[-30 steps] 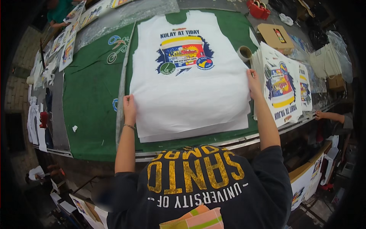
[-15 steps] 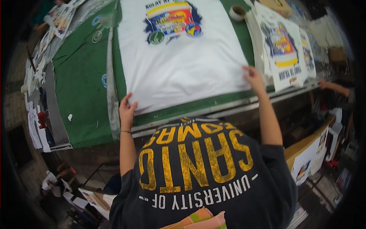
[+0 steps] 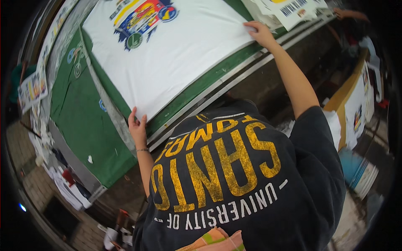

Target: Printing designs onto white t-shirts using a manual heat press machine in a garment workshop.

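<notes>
A white T-shirt (image 3: 176, 54) with a colourful print near its far side lies spread over a green board (image 3: 197, 98). My left hand (image 3: 137, 127) is at the shirt's near left corner, thumb and index finger at the cloth edge with the hem between them. At the opposite end of the hem, my right hand (image 3: 261, 34) pinches the near right corner, its fingers curled over the fabric. The hem runs fairly straight between both hands, just in from the metal rail (image 3: 234, 90) along the table's front.
Printed sheets (image 3: 289, 10) lie on the table past my right hand. Left of the shirt is another green panel (image 3: 79, 125). Another person's hand (image 3: 341, 14) touches the table edge at far right. A blue-and-white bucket (image 3: 356, 171) stands low on the right.
My view has turned, so the table and shirt now slant up to the right and sit further left and higher. Both hands remain at the same two corners of the hem.
</notes>
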Available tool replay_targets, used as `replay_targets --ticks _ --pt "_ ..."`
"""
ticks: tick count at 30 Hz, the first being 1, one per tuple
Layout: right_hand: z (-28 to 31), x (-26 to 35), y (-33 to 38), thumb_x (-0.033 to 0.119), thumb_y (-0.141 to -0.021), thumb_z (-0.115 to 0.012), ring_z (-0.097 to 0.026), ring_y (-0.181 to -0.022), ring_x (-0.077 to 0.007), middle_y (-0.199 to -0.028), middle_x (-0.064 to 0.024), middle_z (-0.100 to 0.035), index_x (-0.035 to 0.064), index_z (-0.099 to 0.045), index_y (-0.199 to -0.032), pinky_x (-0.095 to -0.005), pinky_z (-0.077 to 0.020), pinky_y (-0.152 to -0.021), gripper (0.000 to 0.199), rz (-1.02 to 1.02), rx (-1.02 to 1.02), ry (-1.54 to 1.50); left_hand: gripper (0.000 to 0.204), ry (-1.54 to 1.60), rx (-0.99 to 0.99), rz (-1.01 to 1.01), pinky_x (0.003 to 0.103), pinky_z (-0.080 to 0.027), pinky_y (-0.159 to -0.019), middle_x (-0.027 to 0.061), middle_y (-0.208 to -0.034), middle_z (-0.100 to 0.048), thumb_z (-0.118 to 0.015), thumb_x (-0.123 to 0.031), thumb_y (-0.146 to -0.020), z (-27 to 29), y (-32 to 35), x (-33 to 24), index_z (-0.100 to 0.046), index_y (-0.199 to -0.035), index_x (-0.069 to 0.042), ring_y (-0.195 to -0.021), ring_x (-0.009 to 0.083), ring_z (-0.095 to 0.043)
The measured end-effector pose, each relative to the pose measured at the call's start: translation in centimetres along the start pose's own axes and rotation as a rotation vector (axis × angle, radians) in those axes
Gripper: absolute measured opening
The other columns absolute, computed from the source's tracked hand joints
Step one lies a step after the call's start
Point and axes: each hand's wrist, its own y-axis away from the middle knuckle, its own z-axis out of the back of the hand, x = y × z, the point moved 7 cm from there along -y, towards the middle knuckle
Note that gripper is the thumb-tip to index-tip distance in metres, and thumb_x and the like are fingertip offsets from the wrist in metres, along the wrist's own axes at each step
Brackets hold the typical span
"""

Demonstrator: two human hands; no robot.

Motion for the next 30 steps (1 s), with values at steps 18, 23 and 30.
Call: replay_targets --ticks 18,23,30 --pt "14.2 -4.3 51.2 0.008 -0.073 -0.060 -0.055 -0.090 -0.0324 -0.090 -0.0116 -0.060 0.0090 -0.064 -0.083 -0.0421 -0.0427 -0.080 0.011 -1.001 -1.556 0.333 0.041 -0.547 0.415 -0.815 0.025 -0.043 -0.069 0.0082 -0.122 -0.048 -0.062 -0.014 -0.089 -18.8 -1.2 -28.7 -0.051 -0.127 -0.005 -0.075 0.0112 -0.042" --pt "11.3 -3.0 71.6 0.000 -0.082 -0.049 -0.051 -0.100 -0.0327 -0.102 -0.0171 -0.056 0.0023 -0.058 -0.099 -0.0431 -0.0384 -0.090 0.020 -1.300 -2.064 0.509 0.034 -0.647 0.902 -0.823 0.022 -0.041 -0.065 0.0030 -0.109 -0.057 -0.062 -0.013 -0.089 -32.7 10.6 -28.9 -0.055 -0.121 -0.006 -0.076 0.0079 -0.047" --pt "3.2 1.8 84.9 0.001 -0.080 -0.050 -0.052 -0.100 -0.0334 -0.108 -0.0155 -0.055 0.0059 -0.067 -0.090 -0.0395 -0.0407 -0.091 0.020 -1.831 -2.536 0.220 0.031 -0.664 1.533 -0.891 0.023 -0.044 -0.072 0.0067 -0.104 -0.059 -0.064 -0.009 -0.086 -48.5 25.8 -25.8 -0.057 -0.116 -0.002 -0.077 0.0104 -0.052"
